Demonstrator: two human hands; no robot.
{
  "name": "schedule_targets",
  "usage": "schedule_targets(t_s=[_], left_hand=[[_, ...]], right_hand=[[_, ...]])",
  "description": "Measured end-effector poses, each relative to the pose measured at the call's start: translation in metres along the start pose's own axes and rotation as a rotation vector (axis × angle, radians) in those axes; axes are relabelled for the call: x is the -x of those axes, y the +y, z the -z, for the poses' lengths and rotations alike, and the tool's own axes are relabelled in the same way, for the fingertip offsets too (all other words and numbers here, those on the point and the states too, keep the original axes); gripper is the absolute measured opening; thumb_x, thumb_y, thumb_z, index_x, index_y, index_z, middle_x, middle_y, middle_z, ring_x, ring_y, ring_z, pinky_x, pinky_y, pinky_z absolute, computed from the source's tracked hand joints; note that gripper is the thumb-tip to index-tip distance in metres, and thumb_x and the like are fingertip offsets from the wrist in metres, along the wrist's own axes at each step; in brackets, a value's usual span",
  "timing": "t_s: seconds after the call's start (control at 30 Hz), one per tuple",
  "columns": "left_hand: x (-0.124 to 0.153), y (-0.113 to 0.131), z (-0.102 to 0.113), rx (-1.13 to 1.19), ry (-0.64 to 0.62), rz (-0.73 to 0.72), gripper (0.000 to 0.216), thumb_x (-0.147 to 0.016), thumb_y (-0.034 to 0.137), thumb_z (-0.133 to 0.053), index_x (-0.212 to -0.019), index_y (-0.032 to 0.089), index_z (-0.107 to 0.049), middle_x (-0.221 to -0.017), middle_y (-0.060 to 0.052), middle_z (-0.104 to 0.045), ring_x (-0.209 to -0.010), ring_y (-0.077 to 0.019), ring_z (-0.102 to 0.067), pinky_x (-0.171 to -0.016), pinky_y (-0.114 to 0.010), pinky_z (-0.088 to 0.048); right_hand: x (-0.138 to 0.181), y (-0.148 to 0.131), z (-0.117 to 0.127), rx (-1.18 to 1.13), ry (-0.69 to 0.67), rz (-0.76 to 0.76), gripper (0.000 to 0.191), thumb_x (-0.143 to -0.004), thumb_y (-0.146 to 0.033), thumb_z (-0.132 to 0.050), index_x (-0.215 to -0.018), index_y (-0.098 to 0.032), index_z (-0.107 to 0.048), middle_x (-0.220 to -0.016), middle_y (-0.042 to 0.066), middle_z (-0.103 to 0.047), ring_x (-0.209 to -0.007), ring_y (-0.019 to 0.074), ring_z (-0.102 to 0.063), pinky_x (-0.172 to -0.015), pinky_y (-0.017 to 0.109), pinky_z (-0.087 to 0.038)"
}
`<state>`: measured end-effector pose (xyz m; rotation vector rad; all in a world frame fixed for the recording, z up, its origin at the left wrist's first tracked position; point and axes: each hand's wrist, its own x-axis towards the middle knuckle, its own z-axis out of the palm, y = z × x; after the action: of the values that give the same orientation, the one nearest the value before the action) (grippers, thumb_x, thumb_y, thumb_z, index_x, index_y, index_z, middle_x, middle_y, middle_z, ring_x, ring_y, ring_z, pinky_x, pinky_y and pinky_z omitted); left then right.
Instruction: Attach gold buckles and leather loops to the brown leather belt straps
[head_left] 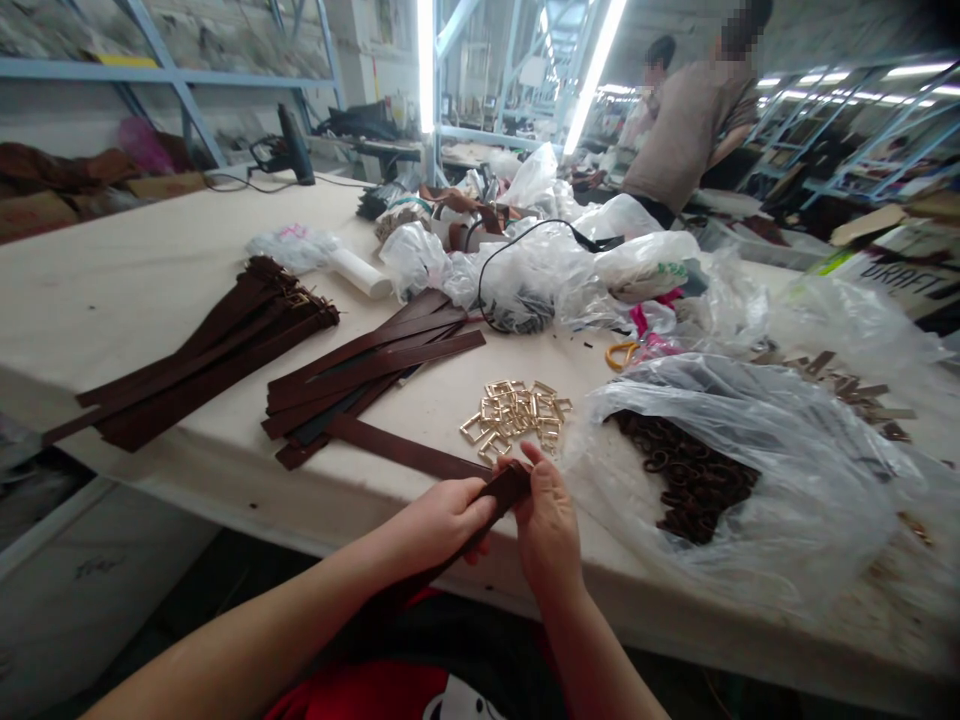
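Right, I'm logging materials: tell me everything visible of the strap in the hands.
The strap is a long, flat, dark brown strip that looks like leather. The left hand grips it along its length, and the right hand holds it near its upper end. It slants from above the edge of the table down to the picture's left, its lower end indistinct.

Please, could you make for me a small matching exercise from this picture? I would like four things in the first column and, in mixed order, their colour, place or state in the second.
Column one
1. Buckles
2. Strap nearest the person
3. Tube
4. Large plastic bag

Column two
A. White, lying on the table
B. Open, with dark brown loops showing
C. Gold-coloured, in a loose pile
D. Held in the left hand and right hand

Right pairs: 1-C, 2-D, 3-A, 4-B
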<state>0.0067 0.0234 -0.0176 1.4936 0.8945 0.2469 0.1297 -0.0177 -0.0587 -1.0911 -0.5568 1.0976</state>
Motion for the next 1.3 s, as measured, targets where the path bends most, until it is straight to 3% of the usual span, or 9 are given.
schedule_targets(t_s=[0.13, 0.33, 0.5, 0.6, 0.77, 0.87, 0.93, 1.17, 1.3], left_hand=[[0.003, -0.002, 0.005, -0.049, 0.002, -0.024, 0.026, -0.084, 0.037, -0.037, -0.078, 0.015, -0.051, -0.058, 0.001, -0.057, -0.048, -0.0121, -0.054, -0.045, -0.02, -0.042], [0.016, -0.007, 0.012, 0.162, -0.201, 0.072, 0.033, -0.075, 0.021, -0.05, -0.107, 0.015, -0.05, -0.07, 0.0, -0.063, -0.061, -0.0133, -0.059, -0.059, -0.023, -0.047], [0.015, -0.011, 0.01, 0.178, -0.025, 0.066, 0.056, -0.083, 0.037, -0.046, -0.131, 0.02, -0.026, -0.058, 0.004, -0.056, -0.048, -0.0114, -0.053, -0.044, -0.02, -0.041], [0.012, -0.013, 0.013, 0.187, 0.058, 0.015, 0.055, -0.083, 0.048, -0.043, -0.127, 0.018, -0.031, -0.055, 0.005, -0.052, -0.046, -0.012, -0.052, -0.041, -0.02, -0.042], [0.015, -0.014, 0.023, 0.2, 0.118, 0.034, 0.036, -0.082, 0.051, -0.041, -0.089, 0.016, -0.045, -0.052, 0.004, -0.052, -0.04, -0.0087, -0.048, -0.038, -0.017, -0.038], [0.016, -0.013, 0.023, 0.224, 0.134, 0.042, 0.034, -0.081, 0.052, -0.041, -0.085, 0.017, -0.042, -0.052, 0.004, -0.053, -0.039, -0.0087, -0.048, -0.038, -0.017, -0.037], [0.016, -0.013, 0.02, 0.221, 0.12, 0.046, 0.034, -0.08, 0.052, -0.042, -0.083, 0.018, -0.041, -0.052, 0.005, -0.053, -0.04, -0.0092, -0.049, -0.038, -0.018, -0.038], [0.017, -0.015, 0.023, 0.224, 0.116, 0.041, 0.034, -0.081, 0.051, -0.041, -0.085, 0.017, -0.042, -0.054, 0.004, -0.054, -0.042, -0.0099, -0.051, -0.041, -0.019, -0.039], [0.012, -0.02, 0.031, 0.246, 0.194, -0.004, 0.034, -0.08, 0.049, -0.047, -0.088, 0.016, -0.045, -0.065, 0.001, -0.06, -0.046, -0.0094, -0.052, -0.046, -0.02, -0.039]], right_hand=[[0.002, 0.006, -0.001, -0.114, -0.074, -0.173, 0.027, -0.075, -0.038, -0.061, -0.096, -0.022, -0.059, -0.086, 0.003, -0.069, -0.084, 0.0176, -0.063, -0.082, 0.036, -0.047], [0.004, 0.009, 0.003, -0.027, 0.063, -0.12, 0.039, -0.074, -0.038, -0.061, -0.108, -0.022, -0.05, -0.085, 0.002, -0.069, -0.085, 0.0186, -0.063, -0.084, 0.038, -0.045], [0.008, 0.007, -0.009, 0.103, -0.092, -0.086, 0.044, -0.073, -0.035, -0.063, -0.112, -0.022, -0.048, -0.097, 0.003, -0.066, -0.089, 0.0188, -0.061, -0.079, 0.033, -0.047], [0.002, 0.007, -0.006, 0.221, -0.268, -0.056, 0.04, -0.075, -0.037, -0.058, -0.111, -0.022, -0.048, -0.093, 0.003, -0.066, -0.079, 0.019, -0.063, -0.069, 0.032, -0.048], [-0.05, -0.016, 0.03, 1.173, -0.156, 0.347, 0.024, -0.084, -0.036, -0.045, -0.087, -0.017, -0.059, -0.086, 0.007, -0.063, -0.075, 0.0192, -0.059, -0.069, 0.032, -0.043], [-0.082, -0.029, 0.044, 1.868, -0.167, 0.432, 0.018, -0.082, -0.022, -0.045, -0.082, -0.013, -0.061, -0.085, 0.013, -0.063, -0.073, 0.0228, -0.058, -0.064, 0.033, -0.04], [-0.095, -0.031, 0.046, 2.025, -0.189, 0.431, 0.017, -0.079, -0.014, -0.045, -0.081, -0.011, -0.062, -0.082, 0.015, -0.063, -0.071, 0.0239, -0.059, -0.06, 0.032, -0.038], [-0.094, -0.035, 0.046, 2.014, -0.246, 0.554, 0.018, -0.079, -0.01, -0.043, -0.083, -0.013, -0.06, -0.083, 0.012, -0.062, -0.074, 0.022, -0.057, -0.062, 0.03, -0.038], [-0.075, -0.042, 0.044, 1.607, -0.231, 0.862, 0.011, -0.082, -0.017, -0.046, -0.082, -0.018, -0.057, -0.084, 0.007, -0.06, -0.074, 0.0182, -0.056, -0.067, 0.028, -0.043]])
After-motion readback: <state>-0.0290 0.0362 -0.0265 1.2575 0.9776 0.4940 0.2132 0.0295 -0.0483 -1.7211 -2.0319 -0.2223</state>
